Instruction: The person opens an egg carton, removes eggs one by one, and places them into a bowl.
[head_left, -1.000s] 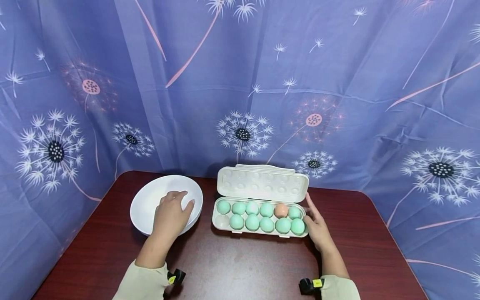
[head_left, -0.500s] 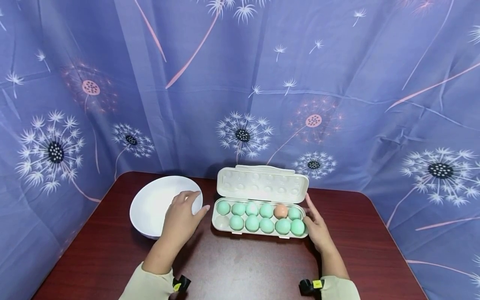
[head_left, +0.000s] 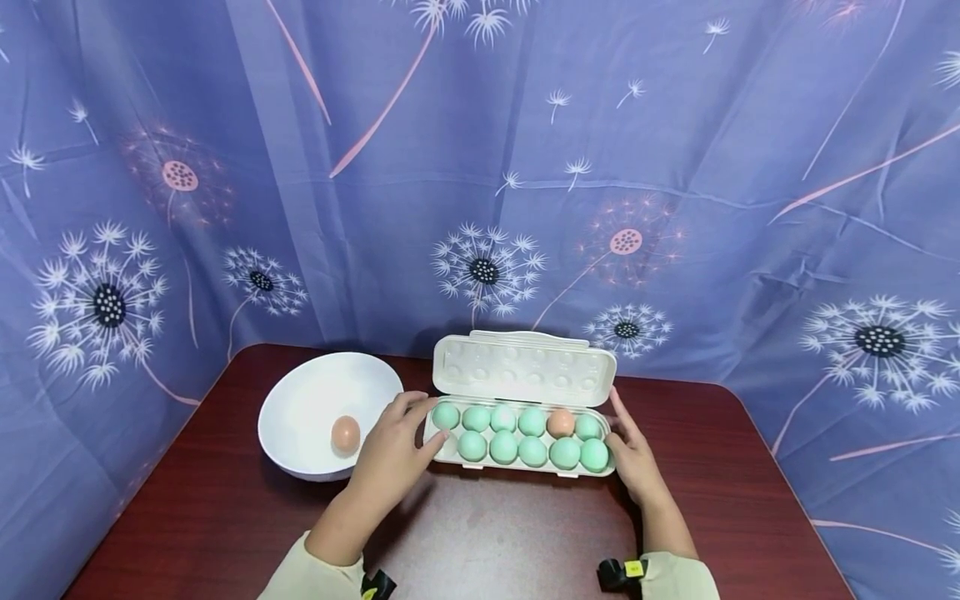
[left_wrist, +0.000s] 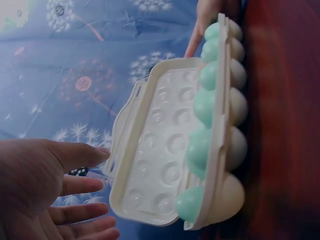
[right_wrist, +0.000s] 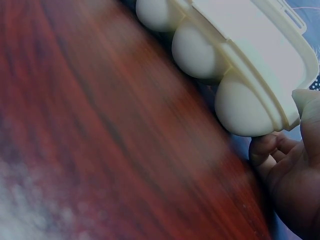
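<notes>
In the head view, a cream plastic egg carton (head_left: 517,468) stands with its lid (head_left: 525,368) raised. It holds several mint-green eggs (head_left: 503,447) and one brown egg (head_left: 561,422). My left hand (head_left: 392,460) is at the carton's left end, fingers extended and holding nothing, near the back-left egg and the front-left cup. The left wrist view shows its fingers spread beside the lid. My right hand (head_left: 636,467) grips the right end; in the right wrist view, the thumb is at the rim and other fingers curl beneath.
Left of the carton stands a white bowl (head_left: 296,400) with one brown egg (head_left: 346,435) inside. Everything rests on a dark red wooden table (head_left: 517,533). A blue dandelion-print curtain (head_left: 480,167) hangs behind and at the sides.
My left hand has moved right from over the bowl to the carton's left end, uncovering the brown egg in the bowl. The right hand and carton stay in place.
</notes>
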